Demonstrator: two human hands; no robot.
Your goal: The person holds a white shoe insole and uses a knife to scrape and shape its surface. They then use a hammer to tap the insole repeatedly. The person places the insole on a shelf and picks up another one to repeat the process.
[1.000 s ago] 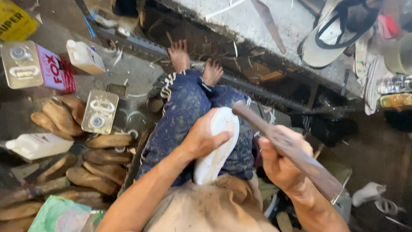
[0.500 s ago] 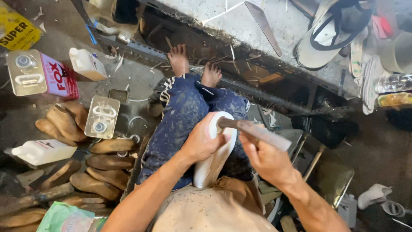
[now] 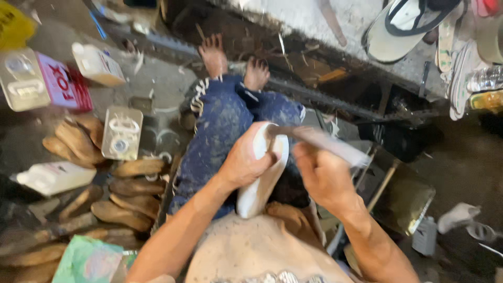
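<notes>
My left hand [image 3: 246, 162] grips a white shoe sole [image 3: 260, 181] held upright over my lap, thumb across its upper edge. My right hand [image 3: 325, 175] is shut on a long flat tool [image 3: 319, 141], a rasp or file, whose far end lies against the top of the sole. My legs in dark blue patterned trousers [image 3: 220, 131] stretch forward, with bare feet [image 3: 233, 60] resting near a ledge.
Several brown soles [image 3: 126, 188] lie in rows on the floor at left. White plastic bottles [image 3: 55, 177] and metal cans [image 3: 121, 132] stand nearby. A grey sandal [image 3: 403, 29] rests on the bench above. A green packet [image 3: 89, 262] sits at lower left.
My right hand has brought the tool in from the right and down onto the sole's top edge. My left hand keeps the sole in the same spot.
</notes>
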